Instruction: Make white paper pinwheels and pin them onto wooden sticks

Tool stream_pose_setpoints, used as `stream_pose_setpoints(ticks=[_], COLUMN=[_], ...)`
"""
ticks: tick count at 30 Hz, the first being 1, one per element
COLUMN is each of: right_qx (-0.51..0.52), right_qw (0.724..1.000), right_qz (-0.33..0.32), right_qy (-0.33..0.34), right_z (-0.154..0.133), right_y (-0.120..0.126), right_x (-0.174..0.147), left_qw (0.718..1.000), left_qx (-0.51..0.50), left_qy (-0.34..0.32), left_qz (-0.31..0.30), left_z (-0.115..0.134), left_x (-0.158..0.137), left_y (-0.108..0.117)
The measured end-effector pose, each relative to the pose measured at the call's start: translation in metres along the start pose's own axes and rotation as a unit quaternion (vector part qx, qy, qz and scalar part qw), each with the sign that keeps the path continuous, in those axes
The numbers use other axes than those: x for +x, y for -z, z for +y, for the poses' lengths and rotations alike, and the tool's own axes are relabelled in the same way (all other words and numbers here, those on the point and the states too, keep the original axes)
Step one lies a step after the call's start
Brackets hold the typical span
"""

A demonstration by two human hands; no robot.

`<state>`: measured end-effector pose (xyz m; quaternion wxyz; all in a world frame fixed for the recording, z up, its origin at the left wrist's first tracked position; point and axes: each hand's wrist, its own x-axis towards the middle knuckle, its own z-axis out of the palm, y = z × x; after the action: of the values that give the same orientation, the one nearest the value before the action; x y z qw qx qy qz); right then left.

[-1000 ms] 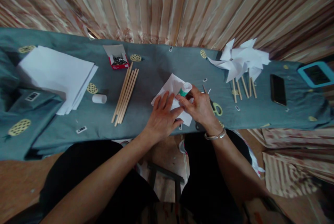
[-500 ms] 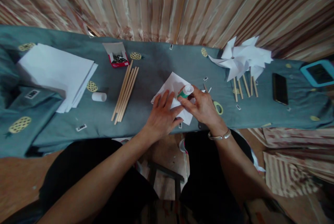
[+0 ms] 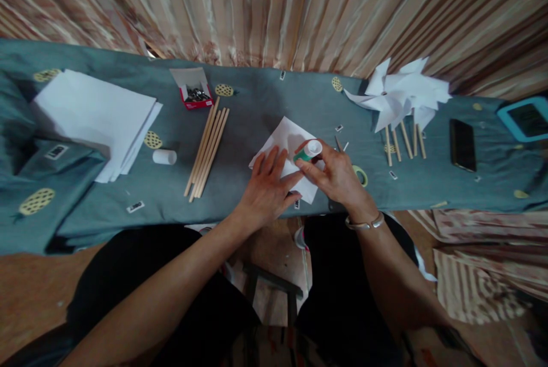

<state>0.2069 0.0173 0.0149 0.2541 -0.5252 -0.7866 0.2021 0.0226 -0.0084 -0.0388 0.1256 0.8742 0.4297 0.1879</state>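
Observation:
A white sheet of paper [image 3: 286, 130] lies turned like a diamond on the table in front of me. My left hand [image 3: 269, 184] rests on its lower left part, fingers spread and pressing it flat. Between the fingers of my right hand [image 3: 336, 176] is a green and white glue stick [image 3: 307, 151], held tilted over the paper; its lower end is hidden by the hand. Beside my right hand lie scissors [image 3: 360, 175] with yellow-green handles, partly covered by it. The white glue stick cap [image 3: 165, 157] lies on its side further left.
Wooden sticks [image 3: 207, 153] lie left of the paper, below a red box [image 3: 197, 93] of small metal pieces. A paper stack [image 3: 96, 116] is at far left. Paper pinwheels [image 3: 398, 93] on sticks, a phone [image 3: 463, 145] and a blue-framed device [image 3: 524, 120] are at right.
My right hand has shifted slightly to the right with the glue stick. My left hand stays on the paper.

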Motion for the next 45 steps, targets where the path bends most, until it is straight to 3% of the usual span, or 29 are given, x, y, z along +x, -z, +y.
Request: stream_pose_setpoints(ticks=[34, 45], right_qx=[-0.002, 0.007], right_qw=[0.999, 0.999], right_qz=[0.037, 0.022], right_qy=[-0.015, -0.024], right_z=[0.008, 0.005], right_y=[-0.006, -0.005], right_x=[0.003, 0.008], left_qw=[1.000, 1.000], left_qx=[-0.010, -0.001], left_qy=[0.003, -0.001], left_qz=[-0.007, -0.007], left_z=[0.002, 0.002], left_x=[0.000, 0.001], left_y=[0.003, 0.003])
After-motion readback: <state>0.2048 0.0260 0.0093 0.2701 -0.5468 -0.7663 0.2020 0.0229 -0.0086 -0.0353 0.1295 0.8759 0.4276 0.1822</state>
